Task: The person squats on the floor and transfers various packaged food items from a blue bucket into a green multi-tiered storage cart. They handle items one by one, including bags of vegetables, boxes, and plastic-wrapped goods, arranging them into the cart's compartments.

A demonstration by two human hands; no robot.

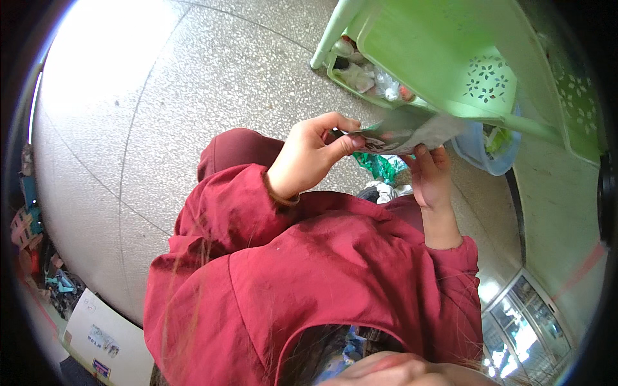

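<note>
Between my two hands is a printed plastic packet (396, 137), dark on one part and pale towards the right, partly blurred. My left hand (314, 149) pinches its left end between thumb and fingers. The fingers of my right hand (429, 173) hold its lower right edge. Below the packet, a crumpled green plastic bag (379, 166) lies near the floor, beside a whitish crumpled thing (386, 191) that I cannot make out.
A green plastic rack (415, 58) stands at the upper right, its lower basket (357, 91) holding several plastic-wrapped items. Beneath it is a light blue basin (504, 161) with something green inside. Speckled floor (217, 72) extends to the left. A white box (104, 333) is at the lower left.
</note>
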